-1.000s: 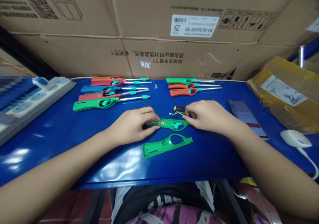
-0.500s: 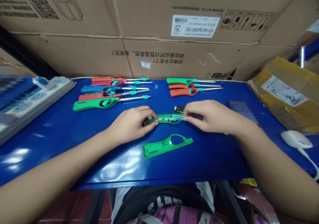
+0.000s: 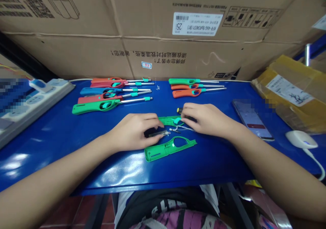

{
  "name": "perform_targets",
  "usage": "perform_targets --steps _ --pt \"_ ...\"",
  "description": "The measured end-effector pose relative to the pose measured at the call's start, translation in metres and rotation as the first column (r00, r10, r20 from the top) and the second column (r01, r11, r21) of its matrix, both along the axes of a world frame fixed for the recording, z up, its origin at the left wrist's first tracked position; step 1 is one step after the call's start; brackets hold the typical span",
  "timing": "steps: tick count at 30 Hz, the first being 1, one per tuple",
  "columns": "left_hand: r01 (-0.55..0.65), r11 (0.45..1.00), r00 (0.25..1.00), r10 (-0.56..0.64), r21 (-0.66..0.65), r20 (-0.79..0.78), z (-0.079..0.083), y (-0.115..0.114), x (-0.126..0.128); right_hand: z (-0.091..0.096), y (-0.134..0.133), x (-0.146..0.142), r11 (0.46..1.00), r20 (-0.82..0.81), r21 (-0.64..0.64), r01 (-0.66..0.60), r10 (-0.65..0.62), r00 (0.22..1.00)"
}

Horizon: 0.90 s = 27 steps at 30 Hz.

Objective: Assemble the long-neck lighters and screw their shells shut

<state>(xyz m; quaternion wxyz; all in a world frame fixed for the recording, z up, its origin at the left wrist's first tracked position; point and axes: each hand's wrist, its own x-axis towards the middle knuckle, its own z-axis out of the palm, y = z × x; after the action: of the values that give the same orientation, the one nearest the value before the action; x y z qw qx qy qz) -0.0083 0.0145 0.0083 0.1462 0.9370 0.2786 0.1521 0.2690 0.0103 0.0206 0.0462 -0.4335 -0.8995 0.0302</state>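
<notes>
My left hand (image 3: 139, 131) has its fingers and thumb around a clear lighter fuel tank (image 3: 158, 134), low over the table in front of a green lighter shell half (image 3: 168, 121). My right hand (image 3: 201, 117) pinches a teal trigger (image 3: 177, 121) at the right end of that shell half. White wires (image 3: 184, 128) and a small dark part lie just below the trigger. Nearer to me rests the other green shell half (image 3: 160, 151), inner side up, with its trigger opening at the right. My right fingers partly cover a black and yellow screwdriver handle (image 3: 179, 110).
Several assembled lighters (image 3: 109, 105) lie in a row at the back left, with 3 more lighters (image 3: 188, 92) at the back right. A phone (image 3: 252, 120), a white charger-like device (image 3: 302, 139) and a taped parcel (image 3: 285, 89) are on the right. A power strip (image 3: 35, 100) borders the left.
My left hand has brought the clear fuel tank out of the far shell half toward me. The wires now lie outside that shell. My right hand has shifted left onto the trigger.
</notes>
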Motion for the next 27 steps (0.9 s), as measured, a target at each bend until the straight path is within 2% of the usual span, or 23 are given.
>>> perform_targets --steps 2,5,8,11,19,23,27 --pt "0.041 0.997 0.999 -0.040 0.063 -0.006 0.003 0.000 -0.001 0.005 0.000 0.003 0.999 -0.040 0.026 0.023 -0.022 0.999" --pt "0.162 0.980 0.986 -0.157 0.113 -0.053 0.009 -0.002 -0.002 0.015 -0.001 0.010 0.998 -0.093 0.032 0.046 -0.043 0.995" --pt "0.257 0.961 0.961 -0.242 0.106 -0.135 0.011 -0.006 0.000 0.021 -0.002 0.016 0.996 -0.056 -0.092 0.015 -0.020 0.998" --pt "0.290 0.951 0.947 -0.270 0.106 -0.173 0.009 -0.008 0.001 0.018 -0.002 0.019 0.984 0.055 -0.177 0.031 -0.022 0.998" --pt "0.247 0.958 0.966 -0.231 0.145 -0.119 0.008 -0.005 -0.001 0.012 0.000 0.017 0.989 0.089 -0.142 0.050 -0.038 0.995" --pt "0.140 0.972 0.989 -0.128 0.191 -0.072 0.015 -0.003 -0.003 0.013 -0.004 0.012 0.995 0.188 -0.080 0.064 -0.048 0.981" --pt "0.072 0.973 0.990 -0.044 0.217 -0.133 0.011 0.001 -0.002 0.011 -0.007 0.005 0.998 0.219 -0.052 0.031 -0.019 0.976"
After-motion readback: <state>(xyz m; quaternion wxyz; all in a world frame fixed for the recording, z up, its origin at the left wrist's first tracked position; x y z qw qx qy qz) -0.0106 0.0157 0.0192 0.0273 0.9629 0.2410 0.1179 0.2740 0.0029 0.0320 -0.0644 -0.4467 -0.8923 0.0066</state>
